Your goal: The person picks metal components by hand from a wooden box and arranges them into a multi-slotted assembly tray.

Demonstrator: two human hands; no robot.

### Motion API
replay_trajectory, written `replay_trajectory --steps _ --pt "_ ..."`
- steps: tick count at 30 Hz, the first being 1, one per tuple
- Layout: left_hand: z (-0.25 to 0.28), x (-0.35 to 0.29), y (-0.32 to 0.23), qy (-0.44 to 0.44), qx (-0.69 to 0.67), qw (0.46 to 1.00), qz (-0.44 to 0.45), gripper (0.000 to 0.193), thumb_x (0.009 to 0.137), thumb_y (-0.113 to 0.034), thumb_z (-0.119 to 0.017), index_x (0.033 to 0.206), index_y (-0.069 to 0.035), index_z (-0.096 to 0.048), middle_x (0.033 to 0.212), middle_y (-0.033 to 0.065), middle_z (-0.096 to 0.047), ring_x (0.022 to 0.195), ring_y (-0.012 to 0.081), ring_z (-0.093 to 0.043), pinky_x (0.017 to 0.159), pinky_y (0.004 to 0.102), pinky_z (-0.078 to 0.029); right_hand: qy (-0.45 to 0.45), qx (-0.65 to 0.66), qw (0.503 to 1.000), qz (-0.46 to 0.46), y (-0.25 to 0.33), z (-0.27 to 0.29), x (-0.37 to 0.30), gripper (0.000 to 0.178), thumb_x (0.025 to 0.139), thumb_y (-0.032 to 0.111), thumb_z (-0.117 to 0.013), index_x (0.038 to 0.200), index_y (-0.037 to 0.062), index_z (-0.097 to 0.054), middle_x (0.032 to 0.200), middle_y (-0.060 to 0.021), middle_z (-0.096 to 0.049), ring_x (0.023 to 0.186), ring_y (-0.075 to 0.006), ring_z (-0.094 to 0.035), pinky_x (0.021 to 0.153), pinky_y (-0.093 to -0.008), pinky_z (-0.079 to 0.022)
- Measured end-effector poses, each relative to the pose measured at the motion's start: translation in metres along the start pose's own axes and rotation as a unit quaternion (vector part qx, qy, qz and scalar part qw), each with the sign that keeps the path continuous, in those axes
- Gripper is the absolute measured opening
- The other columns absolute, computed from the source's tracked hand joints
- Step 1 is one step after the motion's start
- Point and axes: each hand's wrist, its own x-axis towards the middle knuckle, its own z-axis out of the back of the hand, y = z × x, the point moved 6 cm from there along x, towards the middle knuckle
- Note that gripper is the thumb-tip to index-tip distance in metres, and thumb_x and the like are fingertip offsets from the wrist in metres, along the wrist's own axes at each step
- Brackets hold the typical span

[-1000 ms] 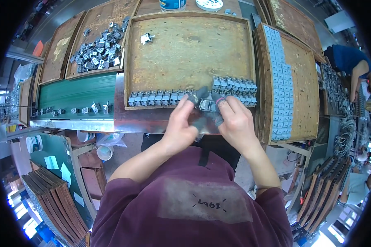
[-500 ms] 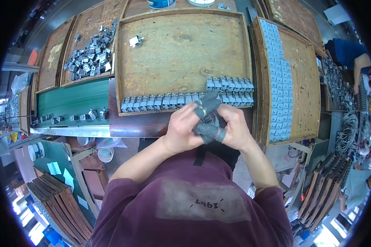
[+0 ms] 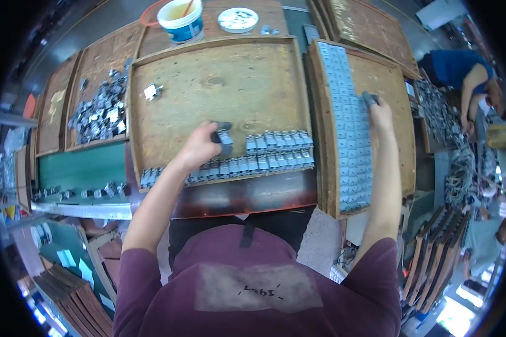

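My left hand [image 3: 201, 145] holds a small grey-blue block part [image 3: 225, 139] just above the middle wooden tray [image 3: 219, 78], at the left end of the upper short row of parts [image 3: 278, 141]. A longer row of the same parts [image 3: 230, 167] runs along the tray's near edge. My right hand [image 3: 380, 112] reaches out to the right tray [image 3: 396, 106], fingers closed on a dark grey piece [image 3: 369, 99] beside the wide strip of grey-blue parts [image 3: 346, 123] laid along that tray's left side.
A pile of loose metal parts [image 3: 98, 109] fills a tray at the left. A blue tub [image 3: 181, 16] and a white lid [image 3: 238, 18] stand at the back. Another person [image 3: 469, 78] works at the right. Wooden trays [image 3: 433, 253] are stacked at lower right.
My hands were together at the tray's near edge over a dark bundle. They have parted: the left moved up with one part, the right swung out to the right tray.
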Motion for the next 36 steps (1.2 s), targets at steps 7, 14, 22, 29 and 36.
replay_trajectory --steps 7,14,22,29,36 --pt "-0.036 0.02 0.001 0.076 0.027 0.997 0.017 0.047 0.071 -0.004 -0.065 0.117 0.003 -0.061 0.113 0.0178 -0.054 0.102 0.0303 -0.056 0.09 0.0369 -0.047 0.121 0.049 0.991 -0.036 -0.021 -0.02 0.042 0.034 0.092 0.027 -0.07 0.111 -0.0009 -0.068 0.089 -0.0046 -0.067 0.076 -0.0137 -0.059 0.065 -0.0299 -0.046" --pt "0.006 -0.043 -0.022 -0.02 0.059 0.996 -0.057 0.048 0.075 -0.006 -0.064 0.121 -0.001 -0.055 0.119 0.0239 -0.053 0.093 0.037 -0.06 0.078 0.0426 -0.05 0.008 0.104 0.993 0.06 -0.065 0.028 0.079 0.029 0.09 0.025 -0.07 0.107 0.0026 -0.062 0.081 -0.0057 -0.062 0.062 -0.0144 -0.057 0.049 -0.0304 -0.043" --pt "0.151 -0.232 0.108 -0.35 0.364 0.791 0.346 0.03 0.076 -0.024 -0.068 0.1 -0.007 -0.061 0.088 0.0174 -0.07 0.088 0.039 -0.068 0.074 0.0488 -0.054 0.1 0.388 0.912 0.09 0.024 -0.014 -0.057 0.032 0.103 0.016 -0.051 0.131 0.0003 -0.052 0.117 -0.0117 -0.064 0.098 -0.0204 -0.065 0.077 -0.0314 -0.053" --pt "0.148 -0.247 0.146 -0.437 0.186 0.831 0.289 0.033 0.078 -0.012 -0.061 0.109 -0.004 -0.067 0.093 0.0214 -0.071 0.088 0.0373 -0.068 0.078 0.0425 -0.054 0.214 0.365 0.893 0.156 0.079 -0.091 -0.193 0.03 0.097 0.007 -0.061 0.125 -0.0011 -0.058 0.106 -0.0079 -0.066 0.081 -0.0142 -0.064 0.065 -0.0261 -0.051" --pt "0.101 -0.216 0.055 -0.284 -0.553 0.777 -0.098 0.047 0.085 0.002 -0.058 0.132 -0.007 -0.056 0.107 0.0109 -0.069 0.083 0.0228 -0.067 0.069 0.0309 -0.053 0.263 0.334 0.89 0.167 0.123 -0.104 -0.274 0.031 0.089 0.003 -0.068 0.119 0.001 -0.058 0.102 -0.0046 -0.065 0.093 -0.0142 -0.064 0.08 -0.0316 -0.057"
